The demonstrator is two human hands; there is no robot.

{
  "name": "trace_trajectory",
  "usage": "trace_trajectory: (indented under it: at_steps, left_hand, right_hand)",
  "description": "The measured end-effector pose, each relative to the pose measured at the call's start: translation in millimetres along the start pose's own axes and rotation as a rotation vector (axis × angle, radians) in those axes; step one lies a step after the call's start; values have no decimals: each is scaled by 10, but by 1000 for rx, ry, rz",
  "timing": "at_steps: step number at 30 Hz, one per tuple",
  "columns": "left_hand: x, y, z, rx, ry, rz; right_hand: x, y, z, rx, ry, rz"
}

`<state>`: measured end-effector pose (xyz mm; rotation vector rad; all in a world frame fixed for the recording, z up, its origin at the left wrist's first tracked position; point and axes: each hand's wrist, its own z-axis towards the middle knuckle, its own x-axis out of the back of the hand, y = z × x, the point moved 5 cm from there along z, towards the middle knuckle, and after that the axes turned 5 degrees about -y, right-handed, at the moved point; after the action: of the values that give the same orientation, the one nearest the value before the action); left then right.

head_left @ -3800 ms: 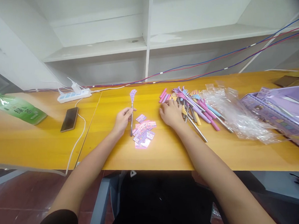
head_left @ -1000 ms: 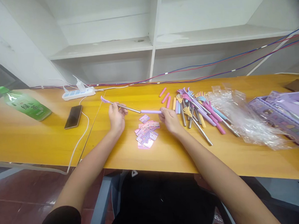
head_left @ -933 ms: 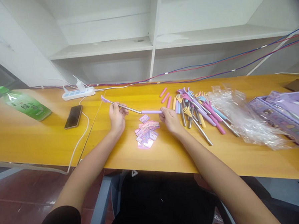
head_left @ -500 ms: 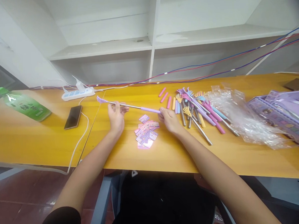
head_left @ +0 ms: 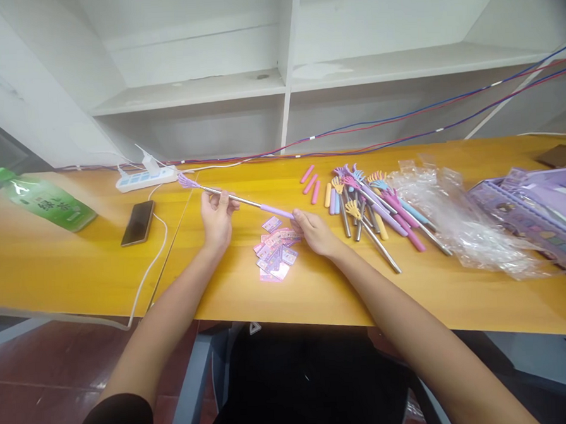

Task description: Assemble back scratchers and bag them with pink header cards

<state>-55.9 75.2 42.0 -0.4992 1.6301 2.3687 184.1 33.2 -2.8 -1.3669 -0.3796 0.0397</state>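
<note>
A purple back scratcher with a metal rod and a small hand-shaped head is held above the table, its head pointing left. My right hand is closed on the end of its purple handle. Around the metal rod, nearer the head, my left hand has its fingers closed. Beneath it on the table lies a loose pile of small printed purple and pink cards. To the right of my right hand is a heap of colourful back scratchers, with loose handle sleeves in pink, yellow, purple and blue beside it.
Clear plastic bags and a purple printed box lie at the right. On the left are a phone, a green tea bottle and a white power strip. White shelves and cables stand behind the table.
The back scratcher and both hands have shifted slightly to the left, and its handle end sits a little lower. Both hands still grip it.
</note>
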Motion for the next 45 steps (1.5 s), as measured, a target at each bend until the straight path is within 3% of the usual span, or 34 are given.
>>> trace_trajectory:
  at_steps: [8, 10, 12, 15, 18, 20, 22, 24, 27, 29, 33, 36, 40, 45]
  left_hand:
    - [-98, -63, -101, 73, -62, 76]
    - [-182, -122, -179, 108, -156, 88]
    - [-315, -213, -293, 183, -325, 103]
    - [-431, -288, -420, 267, -487, 139]
    - [-363, -226, -355, 270, -503, 343]
    - [-287, -140, -251, 213, -536, 605]
    - [-249, -48, -162, 70, -586, 859]
    - [-258, -2, -135, -74, -656, 1012]
    - [-303, -10, -171, -180, -750, 1047]
    - [-309, -1, -183, -201, -720, 1021]
    - [-235, 68, -146, -169, -487, 919]
    - [-182, 89, -125, -134, -384, 820]
    - [-163, 69, -134, -89, -359, 731]
    - [-210, 55, -219, -83, -379, 747]
  right_hand:
    - [-170, 41, -13, 13, -67, -10]
    - [-250, 20, -16, 24, -87, 33]
    - [-320, -15, -21, 30, -110, 50]
    - [-328, -77, -26, 45, -120, -76]
    - [-72, -111, 5, 76, 80, -131]
    - [208, -81, 39, 92, 277, 5]
    - [482, 3, 82, 85, 419, 199]
    - [705, 100, 123, 58, 502, 336]
    - [910, 194, 146, 8, 553, 352]
    - [953, 218, 140, -36, 537, 264]
    - [906, 215, 120, -78, 453, 82]
    - [862, 191, 97, -70, 432, -79]
    - [767, 127, 68, -63, 372, -314]
    - [616, 48, 33, -85, 301, -368]
